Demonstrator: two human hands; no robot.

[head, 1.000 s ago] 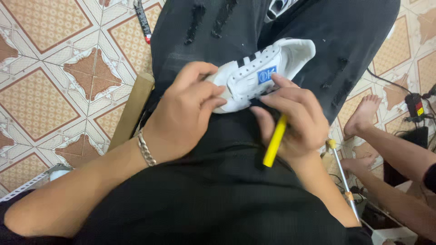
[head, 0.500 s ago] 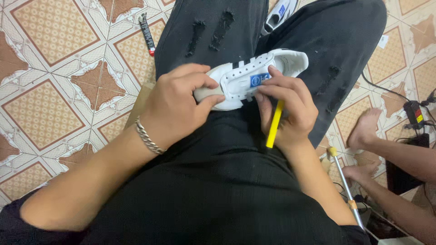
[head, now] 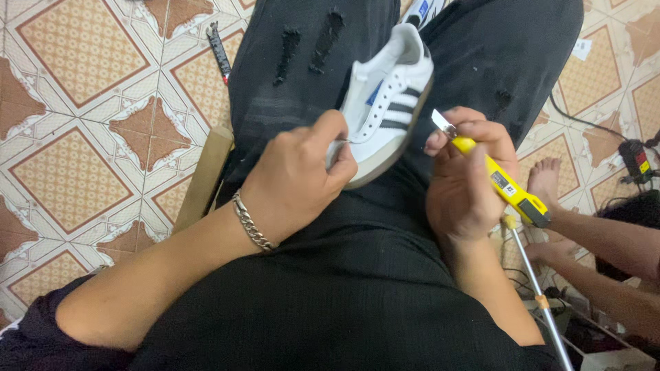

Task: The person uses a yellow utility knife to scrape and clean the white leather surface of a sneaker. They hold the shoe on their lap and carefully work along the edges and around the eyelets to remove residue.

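Since a moment ago I have tipped the small white leather sneaker with black side stripes (head: 386, 110) up on my lap, sole toward my right hand (head: 467, 182), whose fingers are closed around the yellow utility knife (head: 496, 180), blade beside the sole. My left hand (head: 299, 175) grips its near end. Beyond my fingers lies patterned tile floor (head: 82, 130); a co-worker's arm (head: 605, 240) lies right.

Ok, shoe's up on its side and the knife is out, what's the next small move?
Probably bring the yellow utility knife in the right hand to the sole edge of the white shoe: the blade sits clear of it, while the left hand grips the heel.
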